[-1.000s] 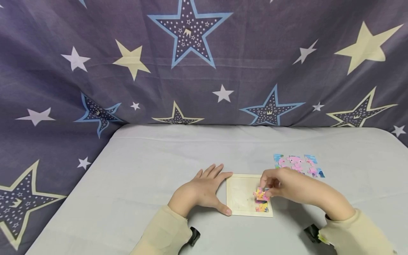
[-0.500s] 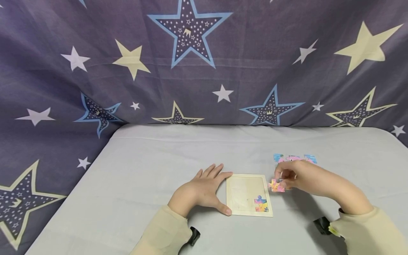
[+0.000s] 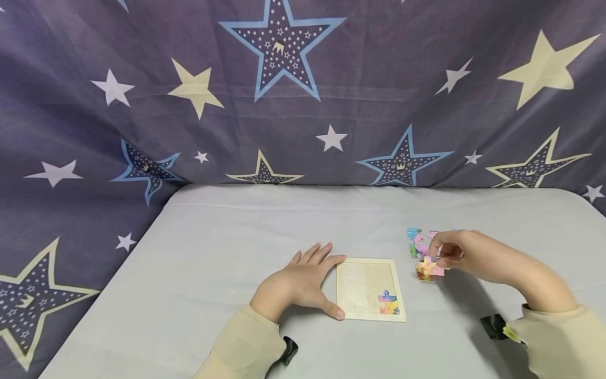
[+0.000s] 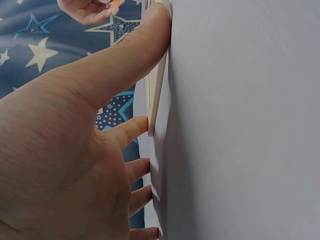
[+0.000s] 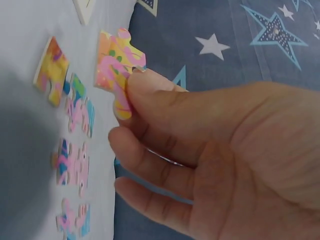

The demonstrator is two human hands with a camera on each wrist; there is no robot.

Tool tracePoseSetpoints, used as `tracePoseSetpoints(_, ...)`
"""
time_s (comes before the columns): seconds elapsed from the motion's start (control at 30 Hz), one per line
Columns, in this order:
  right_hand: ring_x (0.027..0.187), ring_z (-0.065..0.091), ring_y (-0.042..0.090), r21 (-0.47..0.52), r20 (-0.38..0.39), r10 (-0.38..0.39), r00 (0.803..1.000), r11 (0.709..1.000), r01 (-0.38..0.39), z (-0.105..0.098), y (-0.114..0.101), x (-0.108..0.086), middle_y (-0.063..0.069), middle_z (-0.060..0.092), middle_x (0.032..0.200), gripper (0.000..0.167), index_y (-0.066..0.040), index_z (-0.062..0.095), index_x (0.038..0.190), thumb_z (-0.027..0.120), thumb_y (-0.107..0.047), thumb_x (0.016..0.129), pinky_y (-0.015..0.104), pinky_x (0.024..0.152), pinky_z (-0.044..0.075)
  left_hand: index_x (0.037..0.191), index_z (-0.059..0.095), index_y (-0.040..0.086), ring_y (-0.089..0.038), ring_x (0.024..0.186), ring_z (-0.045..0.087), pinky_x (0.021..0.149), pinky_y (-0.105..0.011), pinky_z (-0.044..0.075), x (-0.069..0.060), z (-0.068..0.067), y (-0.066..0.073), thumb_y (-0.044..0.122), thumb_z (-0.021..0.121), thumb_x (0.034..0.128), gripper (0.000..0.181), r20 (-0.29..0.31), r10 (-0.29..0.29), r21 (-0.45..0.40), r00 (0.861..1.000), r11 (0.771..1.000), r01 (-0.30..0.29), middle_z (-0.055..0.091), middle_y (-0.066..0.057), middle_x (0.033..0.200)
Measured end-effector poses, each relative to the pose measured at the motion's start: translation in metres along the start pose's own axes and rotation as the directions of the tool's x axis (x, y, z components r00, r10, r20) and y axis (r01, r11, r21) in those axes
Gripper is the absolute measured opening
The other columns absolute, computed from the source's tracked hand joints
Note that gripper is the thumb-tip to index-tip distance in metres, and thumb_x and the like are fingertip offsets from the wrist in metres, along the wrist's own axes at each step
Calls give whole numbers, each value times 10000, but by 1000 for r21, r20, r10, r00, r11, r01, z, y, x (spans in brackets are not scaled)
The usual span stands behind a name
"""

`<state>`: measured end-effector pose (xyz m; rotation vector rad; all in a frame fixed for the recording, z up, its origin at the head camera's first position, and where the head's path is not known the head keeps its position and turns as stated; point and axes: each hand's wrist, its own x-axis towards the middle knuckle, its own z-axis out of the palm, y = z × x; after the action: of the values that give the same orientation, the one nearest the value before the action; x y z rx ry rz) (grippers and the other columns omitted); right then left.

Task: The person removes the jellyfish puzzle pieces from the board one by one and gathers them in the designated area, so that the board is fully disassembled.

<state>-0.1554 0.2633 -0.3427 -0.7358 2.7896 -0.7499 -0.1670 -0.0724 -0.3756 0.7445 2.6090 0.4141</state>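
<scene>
My left hand (image 3: pixel 303 284) lies with fingers spread at the left side of a shallow wooden puzzle tray (image 3: pixel 341 289). Its thumb touches the near left corner and its index finger the far left one. Joined colourful puzzle pieces (image 3: pixel 389 303) sit in the tray's near right corner. To the right of the tray, my right hand (image 3: pixel 466 255) pinches a yellow and pink puzzle piece (image 5: pixel 112 62) between thumb and fingers, raised off the table. Just below it lies a loose yellow puzzle piece (image 5: pixel 51 70), partly covered by the held one in the head view.
Several loose pink and blue puzzle pieces (image 5: pixel 72 165) lie behind and under the right hand, partly hidden by it in the head view. A pale cloth (image 3: pixel 227 247) covers the table. A dark star-printed curtain (image 3: pixel 293 137) hangs along the back and left.
My right hand has moved from above the tray out to the right, over the loose pieces, carrying the pinched puzzle piece along. The left hand and the tray have stayed put.
</scene>
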Motion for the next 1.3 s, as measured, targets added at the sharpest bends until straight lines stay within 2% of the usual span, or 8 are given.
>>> tracePoseSetpoints(0.33,665,494,64,39,83,62,995,997,-66,-9,18,-9,-65,580,739,141,-115,634,944,690,2,890,235,595,441,1560,299,302,-231,1518,24,1212,-502,39,6,5,-5,576,865,649,1107,-5,-8,-1,1000,1000,8,103,-13,1659)
tracePoseSetpoints(0.53,681,550,73,59,116,116,986,991,-124,-10,30,-10,-62,641,754,118,-88,648,933,696,5,877,237,595,456,1557,309,282,-248,1518,43,1212,-511,63,1,0,0,558,861,669,1081,4,-8,2,1000,1000,8,119,-33,1656)
tracePoseSetpoints(0.83,666,521,95,84,141,176,974,978,-189,-4,41,-7,-51,650,738,98,-82,669,921,706,-6,871,236,591,425,1553,322,267,-253,1517,53,1213,-509,66,-1,-3,3,537,866,676,1067,8,-6,-20,1000,1000,6,132,-40,1653)
tracePoseSetpoints(0.97,652,506,79,99,147,162,976,979,-177,-2,44,-6,-52,644,739,73,-53,679,927,712,-18,872,232,584,422,1554,315,282,-244,1518,44,1213,-506,56,1,0,0,552,864,669,1077,3,-11,-7,1000,1000,11,125,-31,1655)
tracePoseSetpoints(1.17,637,467,61,97,138,141,980,983,-155,1,51,-5,-61,584,723,67,-69,690,928,717,-35,877,227,569,407,1552,320,273,-256,1516,55,1211,-516,67,-1,-1,2,557,862,666,1077,-4,-7,-2,1000,1000,7,135,-43,1653)
tracePoseSetpoints(1.3,637,434,59,97,132,132,982,985,-146,1,47,-5,-49,538,717,69,-51,696,936,723,-39,873,225,566,387,1551,319,273,-268,1515,64,1209,-525,78,0,-1,1,559,856,674,1068,-9,1,6,1000,1000,-1,141,-52,1651)
